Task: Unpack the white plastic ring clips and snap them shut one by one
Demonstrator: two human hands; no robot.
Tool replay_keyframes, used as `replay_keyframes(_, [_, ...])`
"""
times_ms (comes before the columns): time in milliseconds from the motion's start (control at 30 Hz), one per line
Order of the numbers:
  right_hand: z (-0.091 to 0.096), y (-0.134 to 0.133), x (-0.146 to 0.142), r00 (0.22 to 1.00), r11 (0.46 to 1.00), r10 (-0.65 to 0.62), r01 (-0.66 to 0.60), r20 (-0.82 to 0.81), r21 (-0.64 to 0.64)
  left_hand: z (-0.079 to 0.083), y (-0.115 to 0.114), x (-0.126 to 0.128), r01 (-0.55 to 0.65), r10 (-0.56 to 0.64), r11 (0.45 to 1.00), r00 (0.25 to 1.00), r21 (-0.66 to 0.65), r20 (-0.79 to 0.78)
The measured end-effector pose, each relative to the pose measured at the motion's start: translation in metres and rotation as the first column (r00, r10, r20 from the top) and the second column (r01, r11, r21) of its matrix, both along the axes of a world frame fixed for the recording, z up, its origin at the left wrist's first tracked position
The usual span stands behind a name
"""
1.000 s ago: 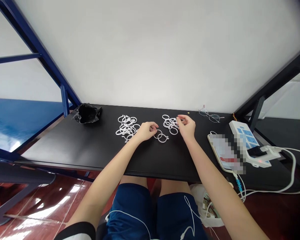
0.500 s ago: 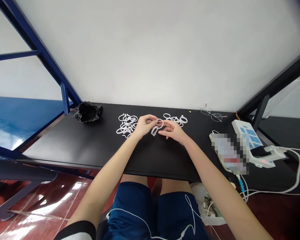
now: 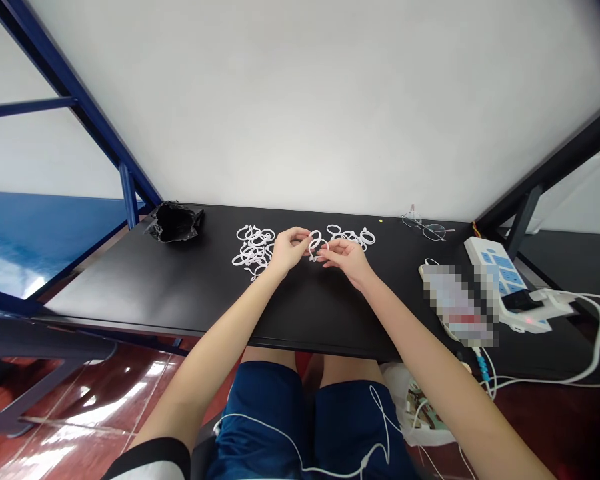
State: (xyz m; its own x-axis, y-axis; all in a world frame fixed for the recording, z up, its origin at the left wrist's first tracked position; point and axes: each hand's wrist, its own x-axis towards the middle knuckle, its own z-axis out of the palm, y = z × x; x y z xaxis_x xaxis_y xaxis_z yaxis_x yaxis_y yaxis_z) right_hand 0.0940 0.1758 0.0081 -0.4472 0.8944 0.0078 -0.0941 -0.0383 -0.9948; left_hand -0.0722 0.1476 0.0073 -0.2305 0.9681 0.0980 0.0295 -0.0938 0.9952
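Note:
My left hand (image 3: 287, 248) and my right hand (image 3: 347, 257) meet above the middle of the black table (image 3: 180, 293). Both pinch the same pair of white plastic rings (image 3: 316, 244), held just off the tabletop between the fingertips. A pile of white rings (image 3: 253, 250) lies to the left of my left hand. A smaller cluster of white rings (image 3: 353, 237) lies behind my right hand, near the wall.
A crumpled black bag (image 3: 175, 223) sits at the table's far left. Eyeglasses (image 3: 425, 229) lie at the back right. A phone (image 3: 455, 303), a white power strip (image 3: 500, 277) and white cables (image 3: 580, 347) crowd the right end. Blue steel frame bars (image 3: 80, 107) rise on the left.
My left hand lifted the linked rings off the table. My right hand left the back cluster, moved left and closed on the same rings.

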Motion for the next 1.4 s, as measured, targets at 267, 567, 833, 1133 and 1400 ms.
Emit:
replay_keyframes(267, [0.004, 0.007, 0.004, 0.984, 0.947, -0.019, -0.040, -0.179, -0.320, 0.002, -0.002, -0.002, 0.227, -0.203, 0.957, 0.968, -0.178, 0.147])
replay_keyframes(567, [0.004, 0.015, 0.006, 0.959, 0.879, -0.202, 0.086, -0.202, -0.469, 0.000, -0.004, 0.006, 0.274, -0.262, 0.961, 0.940, -0.027, 0.218])
replay_keyframes(833, [0.005, 0.020, 0.014, 0.917, 0.891, -0.367, 0.298, -0.157, -0.342, -0.001, -0.007, 0.007, 0.184, -0.169, 0.982, 0.954, 0.038, -0.246])
replay_keyframes(1133, [0.007, 0.007, 0.010, 0.949, 0.953, -0.301, 0.297, 0.095, 0.052, 0.001, -0.008, -0.005, 0.098, -0.105, 0.994, 0.715, -0.050, -0.691])
replay_keyframes(1400, [0.000, 0.007, 0.006, 0.959, 0.965, -0.261, 0.262, 0.111, 0.005, -0.002, -0.012, 0.000, 0.069, 0.122, 0.983, 0.438, 0.168, -0.891])
